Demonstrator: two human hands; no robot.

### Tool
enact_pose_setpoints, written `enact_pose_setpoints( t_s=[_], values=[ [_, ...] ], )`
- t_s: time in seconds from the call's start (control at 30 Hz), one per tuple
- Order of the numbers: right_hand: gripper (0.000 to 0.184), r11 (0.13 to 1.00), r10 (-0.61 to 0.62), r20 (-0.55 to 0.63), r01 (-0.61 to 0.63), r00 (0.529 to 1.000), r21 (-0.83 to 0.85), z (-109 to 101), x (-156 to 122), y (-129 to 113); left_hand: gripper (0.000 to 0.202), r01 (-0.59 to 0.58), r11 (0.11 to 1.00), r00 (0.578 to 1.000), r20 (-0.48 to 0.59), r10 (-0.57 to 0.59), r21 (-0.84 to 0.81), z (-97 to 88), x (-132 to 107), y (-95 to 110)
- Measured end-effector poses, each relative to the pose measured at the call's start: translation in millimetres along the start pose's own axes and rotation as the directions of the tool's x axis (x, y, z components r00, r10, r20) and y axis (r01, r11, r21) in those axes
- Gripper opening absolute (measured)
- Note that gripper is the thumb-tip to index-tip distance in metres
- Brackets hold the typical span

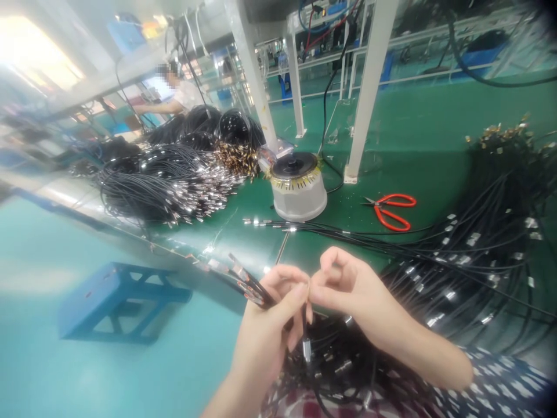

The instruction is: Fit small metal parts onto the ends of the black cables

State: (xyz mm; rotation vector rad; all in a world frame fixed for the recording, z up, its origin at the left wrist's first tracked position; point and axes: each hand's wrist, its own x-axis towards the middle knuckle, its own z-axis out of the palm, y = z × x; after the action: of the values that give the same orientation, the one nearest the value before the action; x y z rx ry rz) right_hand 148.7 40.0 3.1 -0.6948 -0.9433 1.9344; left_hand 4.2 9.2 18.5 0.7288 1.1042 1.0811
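Observation:
My left hand point(267, 328) is closed around a small bundle of thin black cables point(246, 283) whose metal-tipped ends stick out to the upper left. My right hand point(348, 293) pinches a small piece I cannot make out, pressed against the left fingertips. One black cable with a metal connector point(307, 348) hangs down between the two hands. Both hands hover over my lap, just in front of the green workbench point(413, 145).
A white round device with a black top point(298, 186) stands mid-bench, red-handled scissors point(391, 210) to its right. Piles of black cables lie at left point(165, 183) and right point(491, 244). White frame posts point(369, 87) rise behind. A blue stool point(117, 299) stands on the floor. A person point(174, 93) works far back.

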Motion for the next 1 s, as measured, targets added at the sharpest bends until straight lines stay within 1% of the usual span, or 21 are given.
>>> enact_pose_setpoints(
  t_s=[0.17, 0.33, 0.4, 0.47, 0.57, 0.63, 0.7, 0.83, 0.9, 1.0],
  values=[
    [0.039, 1.0, 0.019, -0.009, -0.019, 1.0, 0.005, 1.5, 0.2, 0.3, 0.019, 0.03, 0.998, 0.996, -0.084, -0.035, -0.061, 4.7, -1.9, -2.6],
    [0.035, 0.999, -0.034, -0.011, 0.035, 0.999, 0.008, 1.3, 0.4, 0.6, 0.02, -0.005, 1.0, 0.996, -0.086, 0.006, 0.006, 3.8, -3.9, -3.3],
    [0.035, 0.998, -0.049, -0.033, 0.048, 0.998, -0.037, 1.7, -1.0, -2.7, 0.022, -0.019, 1.0, 0.995, -0.096, 0.021, 0.02, 0.9, -6.1, -3.4],
    [0.035, 0.99, -0.069, -0.091, 0.057, 0.993, -0.13, 2.5, -3.5, -6.8, 0.025, -0.02, 0.999, 0.997, -0.077, 0.024, 0.047, -2.8, -8.6, -4.5],
    [0.032, 0.953, -0.139, -0.188, 0.079, 0.972, -0.294, 4.6, -7.7, -11.7, 0.026, 0.011, 0.993, 0.998, -0.057, -0.005, 0.118, -7.6, -11.0, -7.3],
    [0.031, 0.939, -0.169, -0.211, 0.092, 0.963, -0.332, 6.3, -9.0, -13.1, 0.024, 0.023, 0.992, 0.997, -0.071, -0.014, 0.127, -9.0, -11.2, -8.8],
    [0.032, 0.953, -0.153, -0.195, 0.093, 0.969, -0.287, 7.8, -8.5, -13.0, 0.024, 0.026, 0.994, 0.997, -0.069, -0.018, 0.108, -8.8, -10.7, -9.3],
    [0.034, 0.992, -0.074, -0.115, 0.062, 0.991, -0.111, 8.9, -3.7, -10.8, 0.023, 0.025, 0.996, 0.997, -0.079, -0.018, 0.088, -6.7, -10.6, -8.9],
    [0.034, 0.996, -0.049, -0.102, 0.042, 0.994, -0.077, 8.1, -0.7, -9.5, 0.022, 0.021, 0.996, 0.996, -0.087, -0.014, 0.086, -6.2, -11.1, -9.1],
    [0.035, 0.997, -0.015, -0.098, 0.008, 0.995, -0.074, 6.0, 4.0, -7.8, 0.022, 0.014, 0.997, 0.997, -0.077, -0.008, 0.071, -6.7, -11.5, -10.4]
  ],
)
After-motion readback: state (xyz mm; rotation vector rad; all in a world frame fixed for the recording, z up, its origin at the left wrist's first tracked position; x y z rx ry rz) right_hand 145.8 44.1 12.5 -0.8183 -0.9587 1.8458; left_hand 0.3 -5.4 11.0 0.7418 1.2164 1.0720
